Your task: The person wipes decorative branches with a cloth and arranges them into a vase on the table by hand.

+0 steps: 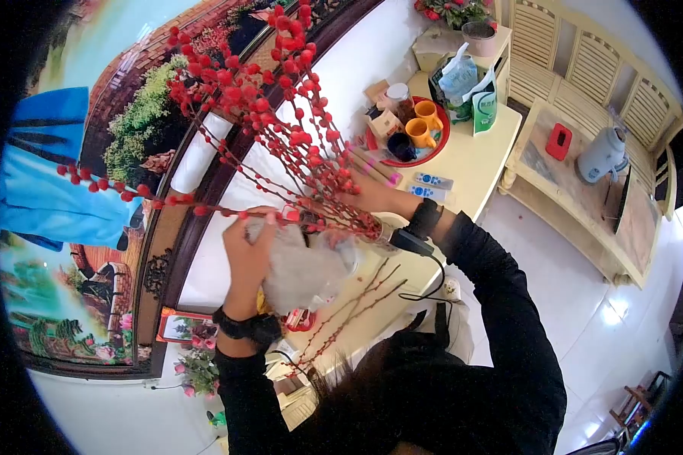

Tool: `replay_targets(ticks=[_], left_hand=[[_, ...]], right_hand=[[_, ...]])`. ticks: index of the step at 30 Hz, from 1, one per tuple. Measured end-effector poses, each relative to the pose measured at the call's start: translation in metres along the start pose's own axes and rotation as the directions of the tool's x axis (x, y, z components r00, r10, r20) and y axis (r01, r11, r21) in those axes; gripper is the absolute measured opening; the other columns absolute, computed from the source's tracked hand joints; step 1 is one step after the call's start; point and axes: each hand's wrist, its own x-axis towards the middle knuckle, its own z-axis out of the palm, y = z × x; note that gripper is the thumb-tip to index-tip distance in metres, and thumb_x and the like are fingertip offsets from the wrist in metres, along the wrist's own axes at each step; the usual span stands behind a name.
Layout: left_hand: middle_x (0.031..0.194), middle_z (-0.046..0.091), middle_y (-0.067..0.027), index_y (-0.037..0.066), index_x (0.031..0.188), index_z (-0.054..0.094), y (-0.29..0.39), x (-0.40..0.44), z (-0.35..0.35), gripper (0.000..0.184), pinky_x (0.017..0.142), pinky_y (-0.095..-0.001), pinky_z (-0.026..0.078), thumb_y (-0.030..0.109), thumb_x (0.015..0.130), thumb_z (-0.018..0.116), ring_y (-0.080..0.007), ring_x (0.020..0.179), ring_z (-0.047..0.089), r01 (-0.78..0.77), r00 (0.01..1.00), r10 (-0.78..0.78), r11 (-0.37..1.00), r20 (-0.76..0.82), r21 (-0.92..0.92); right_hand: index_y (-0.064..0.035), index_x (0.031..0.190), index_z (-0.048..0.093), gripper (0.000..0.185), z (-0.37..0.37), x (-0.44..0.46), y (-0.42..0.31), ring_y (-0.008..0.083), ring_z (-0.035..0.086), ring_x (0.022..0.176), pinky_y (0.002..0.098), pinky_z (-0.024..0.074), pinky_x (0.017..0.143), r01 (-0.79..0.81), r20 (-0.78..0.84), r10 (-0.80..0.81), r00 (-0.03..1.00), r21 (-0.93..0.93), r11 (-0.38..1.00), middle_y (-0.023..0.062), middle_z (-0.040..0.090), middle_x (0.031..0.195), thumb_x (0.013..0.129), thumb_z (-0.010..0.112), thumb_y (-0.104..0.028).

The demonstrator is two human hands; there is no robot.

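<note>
A large bunch of red berry branches [303, 144] leans up and to the left, its stems gathered in what looks like a glass vase [387, 236]. My left hand [249, 254] is closed on one berry branch [152, 201] that points out to the left. Crumpled clear plastic [300, 269] hangs beside that hand. On the other side, my right hand [372, 195] is closed about the stems of the bunch, its fingertips partly hidden by them. Several thin berry branches [349, 315] lie on the cream cabinet top [463, 171] below.
Beyond my right hand, a red tray [438, 148] holds orange mugs [420, 132], a dark cup and a jar. Two blue-and-white packets [430, 186] lie nearby. A green bag [484, 105] stands farther back. On the right are a low table [535, 144] with a thermos [601, 154] and a slatted bench.
</note>
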Motion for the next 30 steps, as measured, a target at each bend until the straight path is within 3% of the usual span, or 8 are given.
replay_targets(ticks=[4,9,13,17,20,24,26,30], left_hand=[[0.069,0.057,-0.0029,-0.003,0.078,0.058,-0.02,0.009,-0.016,0.012,0.059,-0.021,0.04,0.008,0.076,0.057,-0.0074,0.064,0.05,0.117,0.988,-0.133,0.978,-0.084,-0.17],[0.067,0.056,-0.002,-0.003,0.078,0.059,-0.009,0.01,-0.01,0.012,0.059,-0.0205,0.039,0.009,0.077,0.056,-0.007,0.064,0.05,0.008,0.999,-0.014,0.99,-0.044,-0.138],[0.067,0.058,-0.0031,-0.003,0.079,0.059,-0.02,0.018,-0.019,0.013,0.062,-0.0222,0.04,0.009,0.075,0.057,-0.0085,0.064,0.051,0.193,0.976,-0.215,0.927,-0.036,-0.322],[0.066,0.058,-0.0039,-0.004,0.078,0.059,-0.012,0.021,-0.003,0.014,0.059,-0.0217,0.04,0.009,0.074,0.058,-0.0083,0.058,0.05,-0.09,0.995,0.082,0.985,-0.058,-0.144],[0.066,0.058,-0.0038,-0.004,0.077,0.059,-0.009,0.025,-0.014,0.014,0.058,-0.0213,0.04,0.01,0.074,0.058,-0.0078,0.059,0.05,-0.05,0.991,0.047,0.998,-0.124,-0.024],[0.068,0.057,-0.0034,-0.004,0.077,0.059,-0.023,0.03,-0.032,0.014,0.056,-0.0204,0.039,0.01,0.075,0.058,-0.0065,0.06,0.049,0.116,0.974,-0.177,0.924,-0.138,-0.364],[0.068,0.056,-0.0021,-0.003,0.077,0.059,-0.001,0.026,-0.03,0.014,0.056,-0.0203,0.039,0.011,0.075,0.058,-0.0065,0.061,0.049,0.04,0.985,-0.08,0.966,-0.152,-0.255],[0.069,0.056,-0.0008,-0.001,0.078,0.059,0.008,0.025,-0.041,0.012,0.057,-0.0193,0.039,0.011,0.076,0.058,-0.0063,0.062,0.048,-0.023,0.989,0.001,0.989,-0.148,-0.144]], right_hand=[[0.0013,0.118,0.028,0.05,0.002,-0.001,-0.001,0.0248,0.045,0.105,0.0319,0.0353,0.088,-0.057,0.015,0.058,0.998,-0.029,0.998,0.0191,0.045,0.113,0.08,0.052,-0.021],[0.0011,0.119,0.026,0.052,0.001,0.0,-0.009,0.0245,0.044,0.106,0.0324,0.0339,0.089,-0.069,0.034,0.069,0.997,-0.008,0.998,0.0183,0.043,0.115,0.08,0.053,-0.019],[-0.0003,0.122,0.023,0.053,-0.006,-0.005,-0.034,0.0241,0.042,0.108,0.0325,0.0324,0.091,-0.019,0.001,0.02,1.0,-0.105,0.994,0.0177,0.041,0.118,0.079,0.051,-0.015],[-0.0024,0.125,0.018,0.056,0.001,0.0,0.0,0.0253,0.041,0.11,0.033,0.0319,0.092,0.046,0.033,-0.041,0.999,-0.185,0.982,0.0168,0.039,0.12,0.08,0.049,-0.014],[-0.0038,0.126,0.015,0.059,-0.001,0.001,0.006,0.0273,0.041,0.11,0.0339,0.0324,0.091,0.02,0.044,-0.015,0.999,-0.111,0.994,0.0171,0.04,0.12,0.081,0.048,-0.019],[-0.0042,0.126,0.016,0.058,-0.003,-0.002,-0.005,0.0293,0.044,0.107,0.0346,0.0347,0.089,-0.046,-0.028,0.04,0.999,-0.252,0.967,0.0191,0.044,0.115,0.081,0.048,-0.022],[-0.0044,0.126,0.017,0.057,0.002,0.0,0.0,0.0297,0.045,0.106,0.0349,0.0354,0.088,-0.132,0.028,0.146,0.989,-0.285,0.949,0.0193,0.045,0.114,0.08,0.048,-0.021],[-0.005,0.126,0.019,0.056,0.001,0.005,-0.013,0.0305,0.044,0.106,0.0354,0.0364,0.087,0.016,0.017,-0.012,1.0,-0.267,0.964,0.0199,0.044,0.115,0.081,0.049,-0.02]])
